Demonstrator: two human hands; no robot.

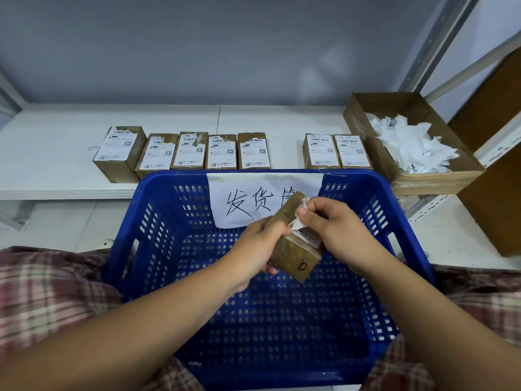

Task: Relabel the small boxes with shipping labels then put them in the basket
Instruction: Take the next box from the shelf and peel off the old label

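A small brown box (293,253) with a handwritten "0" on its near end is held tilted over the blue basket (158,249). My left hand (255,251) grips the box from the left side. My right hand (329,224) pinches a white shipping label (298,221) that is partly peeled and crumpled off the box's top face. Several more small boxes (221,151) with white labels stand in a row on the white shelf (56,153) behind the basket. The basket holds nothing that I can see.
An open cardboard tray (439,182) full of crumpled white label scraps sits at the right on the shelf. A tall brown carton (496,193) stands further right. A white paper sign (253,201) with handwriting hangs on the basket's far wall. Metal shelf posts rise at upper right.
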